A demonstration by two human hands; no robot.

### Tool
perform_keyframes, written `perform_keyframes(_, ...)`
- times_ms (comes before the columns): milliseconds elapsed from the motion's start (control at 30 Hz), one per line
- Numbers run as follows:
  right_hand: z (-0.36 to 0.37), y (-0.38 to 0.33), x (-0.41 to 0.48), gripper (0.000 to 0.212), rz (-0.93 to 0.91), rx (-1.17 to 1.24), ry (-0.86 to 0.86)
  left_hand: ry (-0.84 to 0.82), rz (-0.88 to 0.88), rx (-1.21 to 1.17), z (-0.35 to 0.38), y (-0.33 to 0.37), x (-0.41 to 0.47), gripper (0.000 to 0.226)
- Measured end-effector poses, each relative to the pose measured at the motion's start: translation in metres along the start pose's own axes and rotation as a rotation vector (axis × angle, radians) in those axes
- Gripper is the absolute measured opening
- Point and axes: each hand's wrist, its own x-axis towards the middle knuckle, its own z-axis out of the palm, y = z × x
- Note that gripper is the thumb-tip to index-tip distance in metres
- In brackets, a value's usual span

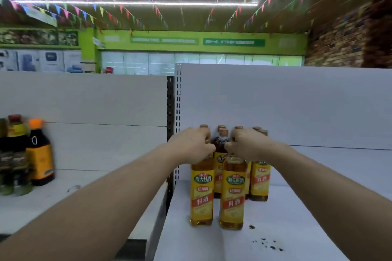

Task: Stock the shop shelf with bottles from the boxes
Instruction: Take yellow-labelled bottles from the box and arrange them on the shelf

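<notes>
Several yellow-labelled cooking-wine bottles stand on the white shop shelf (pixel 297 207). Two stand in front: the front left bottle (pixel 202 193) and the front right bottle (pixel 233 197). My left hand (pixel 192 147) grips the neck of the front left bottle. Around the neck of the front right bottle my right hand (pixel 247 146) is curled. Both bottles rest upright on the shelf. Behind them stand more of the same bottles (pixel 259 182), their tan caps showing above my hands. No box is in view.
On the lower left shelf (pixel 42 203) stand dark sauce bottles (pixel 39 154) with orange and red caps. A perforated upright post (pixel 170 125) divides the two shelf bays. Dark crumbs (pixel 268 242) lie near the right shelf's front edge. The white back panel (pixel 297 108) rises behind.
</notes>
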Motion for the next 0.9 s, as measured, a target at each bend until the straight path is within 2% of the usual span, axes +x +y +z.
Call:
perform_keyframes(300,0.016,0.007,0.028,0.014,-0.065,0.048,0.032,0.014,-0.049,-0.102,0.021,-0.01,0.023,0.015)
perform_keyframes(533,0.024,0.016,0.037,0.024,-0.044,0.089,0.043,-0.04,-0.058,-0.131,0.03,-0.009,0.04,0.027)
perform_keyframes(800,0.031,0.019,0.049,0.039,-0.036,0.114,0.069,-0.074,-0.055,-0.095,0.035,-0.016,0.061,0.024)
perform_keyframes(900,0.035,0.019,0.054,0.039,-0.05,0.122,0.08,-0.07,-0.059,-0.088,0.038,-0.018,0.067,0.03)
